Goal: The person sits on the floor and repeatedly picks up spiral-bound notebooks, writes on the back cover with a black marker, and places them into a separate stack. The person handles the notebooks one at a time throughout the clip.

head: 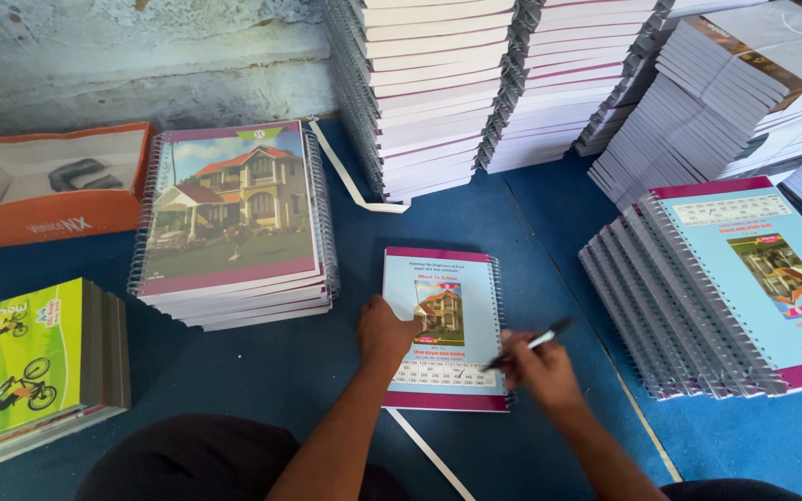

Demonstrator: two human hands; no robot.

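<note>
A blue mat (549, 232) covered the work surface, and the single spiral-bound notebook (445, 327) lay flat near its middle, back cover up, pale blue with a purple border. Beyond that notebook rose tall stacks of spiral notebooks (438, 88). To its right a fanned stack of the same notebooks (717, 288) leaned; to its left sat a short pile with a house-picture cover (231, 218), farther left a green-covered pile (25, 366) and an orange box (44, 186). The left hand (384, 334) pressed on the notebook's left edge, fingers curled down. The right hand (538, 373) pinched a black pen (533, 342) over the notebook's lower right corner.
</note>
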